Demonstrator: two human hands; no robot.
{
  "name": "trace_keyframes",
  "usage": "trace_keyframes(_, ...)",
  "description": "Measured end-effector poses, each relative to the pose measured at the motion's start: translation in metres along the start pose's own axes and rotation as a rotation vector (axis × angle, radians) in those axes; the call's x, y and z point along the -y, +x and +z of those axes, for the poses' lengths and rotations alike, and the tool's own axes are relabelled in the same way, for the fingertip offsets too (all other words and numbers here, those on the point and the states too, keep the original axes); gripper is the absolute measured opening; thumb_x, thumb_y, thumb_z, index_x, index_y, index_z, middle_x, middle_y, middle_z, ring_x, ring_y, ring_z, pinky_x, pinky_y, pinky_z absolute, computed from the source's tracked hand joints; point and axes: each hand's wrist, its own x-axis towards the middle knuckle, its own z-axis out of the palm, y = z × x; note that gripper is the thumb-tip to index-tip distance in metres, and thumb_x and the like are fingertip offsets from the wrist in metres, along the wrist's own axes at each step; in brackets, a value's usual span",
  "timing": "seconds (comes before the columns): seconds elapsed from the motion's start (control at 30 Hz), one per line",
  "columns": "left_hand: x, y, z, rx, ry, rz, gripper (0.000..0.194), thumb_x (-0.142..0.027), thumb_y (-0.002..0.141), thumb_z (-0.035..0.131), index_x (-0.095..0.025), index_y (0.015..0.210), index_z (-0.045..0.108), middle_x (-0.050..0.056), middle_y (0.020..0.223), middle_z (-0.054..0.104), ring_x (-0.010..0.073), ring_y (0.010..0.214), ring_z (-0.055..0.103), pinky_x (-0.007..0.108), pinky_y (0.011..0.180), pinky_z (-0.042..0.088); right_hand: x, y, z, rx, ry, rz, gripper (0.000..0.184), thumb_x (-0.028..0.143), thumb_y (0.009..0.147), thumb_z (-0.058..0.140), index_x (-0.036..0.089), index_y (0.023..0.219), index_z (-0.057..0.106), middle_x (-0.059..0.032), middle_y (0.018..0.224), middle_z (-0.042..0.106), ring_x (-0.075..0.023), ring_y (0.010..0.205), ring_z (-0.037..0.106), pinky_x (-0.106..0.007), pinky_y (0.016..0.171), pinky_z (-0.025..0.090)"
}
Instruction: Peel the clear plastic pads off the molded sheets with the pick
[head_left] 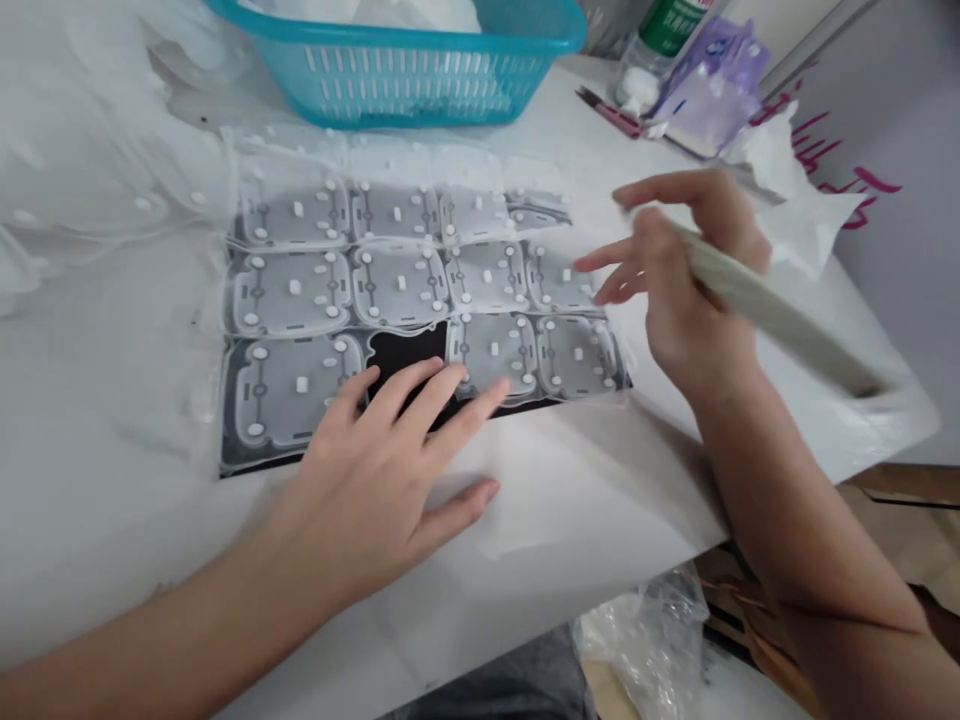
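Note:
My left hand [390, 455] lies flat with fingers spread over the front row of a sheet of translucent rounded-square pieces [401, 285]. Its fingertips touch around a gap [409, 355] where the black surface beneath shows. Several small white pegs dot each piece. My right hand [694, 270] is raised at the sheet's right side, closed on a long pale stick-like tool [780, 315]. Motion blurs the tool, so its exact kind is unclear. The tool's tip is by the thumb and index finger; the other fingers stretch toward the sheet's right edge.
A turquoise basket [420, 80] with white contents stands behind the sheet. Translucent sheets [82, 150] pile up at the left. Pink-handled snips [611, 112], a bottle [664, 45], a purple packet [716, 85] and crumpled white paper [799, 195] lie at the back right of the white table [540, 510].

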Motion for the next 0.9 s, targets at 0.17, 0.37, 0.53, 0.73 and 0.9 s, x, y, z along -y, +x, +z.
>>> trace_keyframes(0.17,0.008,0.003,-0.007,-0.021,0.130,-0.041,0.055,-0.050,0.089,0.041,-0.018,0.132,0.048,0.008,0.125,0.058,0.0312,0.110,0.053,0.041,0.069,0.046,-0.014,0.009,-0.013,0.242,-0.479,-0.052,0.030,0.042,0.090,0.049,0.019,0.077,0.063,-0.0031,0.064,0.063,-0.0132,0.059,0.057,-0.027,0.057,0.039)
trace_keyframes(0.37,0.023,0.010,-0.022,-0.015,0.221,-0.112,0.041,-0.043,0.090,0.038,-0.022,0.118,0.059,0.011,0.119,0.060,0.0348,0.111,0.053,0.048,0.078,0.046,-0.012,0.002,-0.005,0.400,-0.270,0.003,0.038,0.055,0.081,0.056,0.018,0.083,0.060,-0.0097,0.097,0.068,-0.0232,0.091,0.063,-0.035,0.079,0.045)
trace_keyframes(0.53,0.006,0.021,-0.013,-0.138,0.172,-0.043,0.040,-0.035,0.088,0.045,-0.014,0.120,0.056,0.015,0.130,0.053,0.0334,0.123,0.045,0.050,0.097,0.037,-0.014,-0.004,0.012,0.436,-0.173,-0.002,0.039,0.053,0.075,0.064,0.019,0.092,0.056,-0.0115,0.117,0.060,-0.0275,0.114,0.054,-0.041,0.094,0.041)
trace_keyframes(0.73,-0.010,0.036,0.009,-0.064,-0.042,0.097,0.051,-0.039,0.089,0.042,-0.010,0.131,0.049,0.011,0.134,0.052,0.0305,0.124,0.044,0.047,0.101,0.036,-0.009,-0.003,0.019,0.172,-0.005,0.047,0.026,0.041,0.095,0.039,0.019,0.093,0.053,-0.0051,0.096,0.063,-0.0168,0.100,0.059,-0.030,0.089,0.044)
trace_keyframes(0.9,-0.008,0.035,0.017,-0.065,-0.058,0.063,0.048,-0.040,0.090,0.044,-0.021,0.134,0.047,0.008,0.141,0.045,0.0315,0.131,0.038,0.052,0.103,0.032,0.003,-0.001,0.005,-0.267,0.143,-0.026,0.029,0.037,0.099,0.021,0.024,0.102,0.047,0.0013,0.067,0.045,-0.0119,0.047,0.043,-0.025,0.041,0.033)
